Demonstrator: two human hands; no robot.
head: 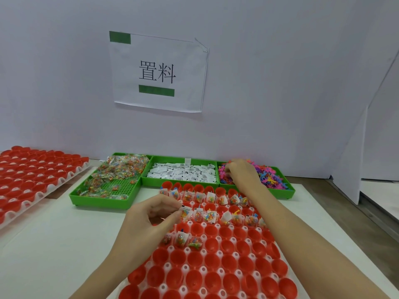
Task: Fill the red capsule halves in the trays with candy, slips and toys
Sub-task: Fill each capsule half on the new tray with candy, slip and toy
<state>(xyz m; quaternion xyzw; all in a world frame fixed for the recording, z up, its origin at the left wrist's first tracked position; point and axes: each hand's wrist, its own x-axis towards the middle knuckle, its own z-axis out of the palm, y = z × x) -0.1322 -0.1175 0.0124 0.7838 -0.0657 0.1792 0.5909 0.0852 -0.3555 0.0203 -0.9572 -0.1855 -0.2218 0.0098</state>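
Pinching slip [186,209] w/ left hand [149,219] under "置料" sign [158,72].

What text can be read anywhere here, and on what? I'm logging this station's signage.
"置料": on the white paper sign on the wall; its two green bars carry no legible text.
Paper slips in the middle green bin: printed marks too small to read.
Slip pinched in the left hand: print too blurred to read.
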